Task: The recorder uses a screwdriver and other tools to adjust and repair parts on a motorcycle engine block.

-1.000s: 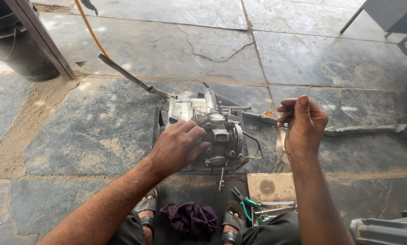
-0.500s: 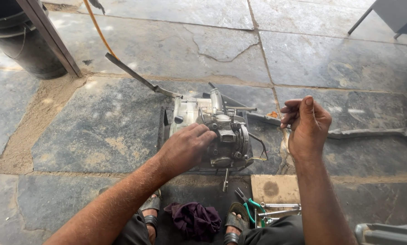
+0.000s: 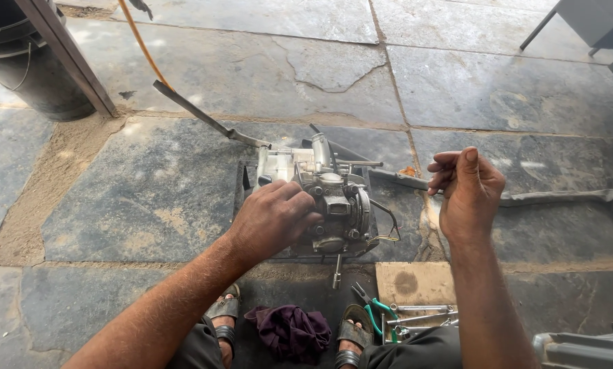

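Observation:
A grey metal engine block (image 3: 330, 195) sits on a dark mat on the stone floor in front of me. My left hand (image 3: 272, 219) rests on its near left side, fingers curled against the casing. My right hand (image 3: 467, 188) is raised to the right of the engine, fingers pinched together near the thumb; whatever small thing it holds is too small to make out. Thin wires (image 3: 387, 229) trail from the engine's right side.
A long metal bar (image 3: 204, 117) and an orange hose (image 3: 139, 44) run off to the upper left by a black bucket (image 3: 26, 68). Green-handled pliers (image 3: 375, 316) and wrenches (image 3: 423, 318) lie near my sandalled feet, beside a purple rag (image 3: 289, 331) and a wooden block (image 3: 412, 283).
My right hand has lifted slightly and drawn its fingers together. My left hand stays on the engine; the view has shifted a little.

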